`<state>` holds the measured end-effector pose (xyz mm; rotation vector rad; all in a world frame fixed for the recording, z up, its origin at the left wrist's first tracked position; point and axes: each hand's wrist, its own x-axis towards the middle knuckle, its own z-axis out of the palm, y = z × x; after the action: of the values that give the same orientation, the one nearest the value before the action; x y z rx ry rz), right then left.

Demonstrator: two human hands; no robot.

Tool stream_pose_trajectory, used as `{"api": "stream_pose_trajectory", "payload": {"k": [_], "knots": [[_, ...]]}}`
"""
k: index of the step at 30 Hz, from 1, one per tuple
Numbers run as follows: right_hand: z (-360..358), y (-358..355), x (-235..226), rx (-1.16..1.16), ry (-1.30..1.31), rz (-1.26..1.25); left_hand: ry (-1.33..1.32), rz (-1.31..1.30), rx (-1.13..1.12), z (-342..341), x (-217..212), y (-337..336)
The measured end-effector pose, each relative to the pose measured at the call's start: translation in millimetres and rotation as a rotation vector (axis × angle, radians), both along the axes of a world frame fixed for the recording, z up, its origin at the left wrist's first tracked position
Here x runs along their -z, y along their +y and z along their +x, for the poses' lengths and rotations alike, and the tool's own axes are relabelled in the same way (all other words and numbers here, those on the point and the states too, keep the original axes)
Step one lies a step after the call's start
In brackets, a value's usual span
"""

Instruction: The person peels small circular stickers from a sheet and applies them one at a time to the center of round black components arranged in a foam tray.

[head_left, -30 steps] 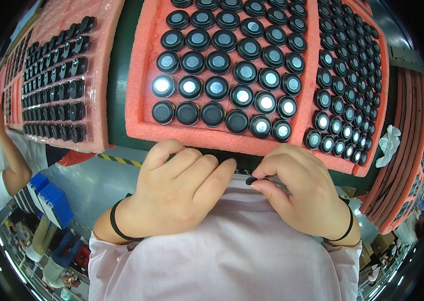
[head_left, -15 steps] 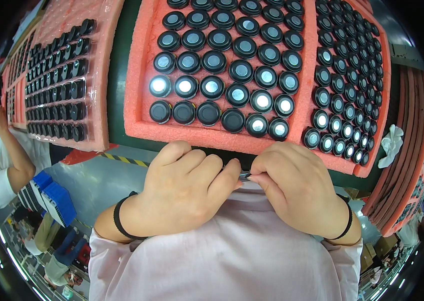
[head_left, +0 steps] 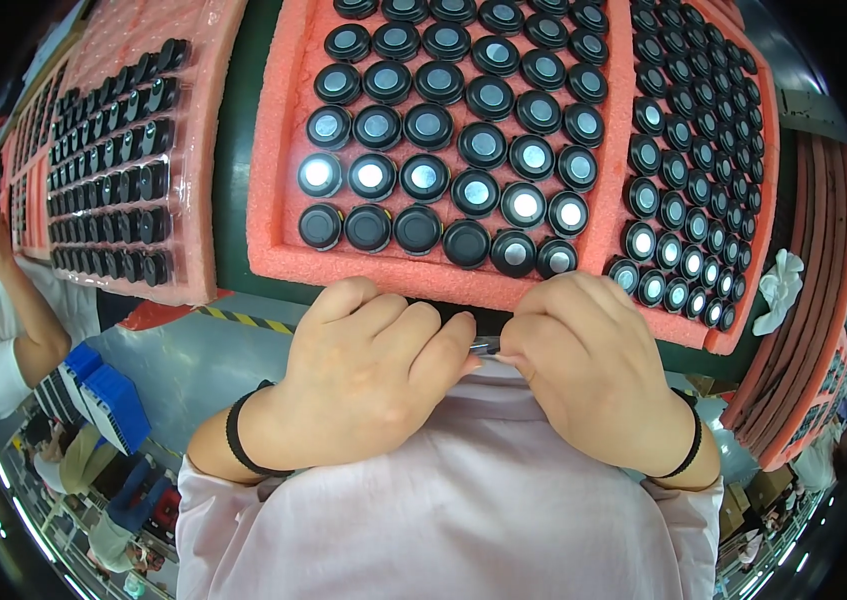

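Dark green workbench (head_left: 233, 190), pink foam trays (head_left: 278, 255) of round black lens caps (head_left: 417, 229) in rows. At the middle tray's near edge, left hand (head_left: 363, 385) and right hand (head_left: 593, 365) curl together, fingertips pinching a small dark part (head_left: 484, 347), mostly hidden. Black wristbands (head_left: 235, 440) on both wrists.

- Small metallic part (head_left: 484, 346): mostly hidden between both hands' fingertips; kind indeterminable.
- Left foam tray (head_left: 193, 150): cut off by upper edge.
- Right-side stacked trays (head_left: 823, 300): blurred at rim.

Small dark metallic part (head_left: 484, 346) pinched between both fists.
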<state>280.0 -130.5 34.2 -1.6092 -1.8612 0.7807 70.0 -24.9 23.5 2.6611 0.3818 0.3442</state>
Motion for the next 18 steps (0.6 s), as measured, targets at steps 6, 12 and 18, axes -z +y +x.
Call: {"api": "stream_pose_trajectory", "payload": {"k": [6,12,18], "knots": [[12,7,-10,-0.029,0.024,0.036,0.003,-0.010,0.005,-2,5,5],[20,23,4,0.168,0.062,-0.033,-0.043,0.034,0.058,4,6,1],[20,30,12,0.184,-0.058,-0.066,-0.069,0.090,0.100,13,15,-3]]}}
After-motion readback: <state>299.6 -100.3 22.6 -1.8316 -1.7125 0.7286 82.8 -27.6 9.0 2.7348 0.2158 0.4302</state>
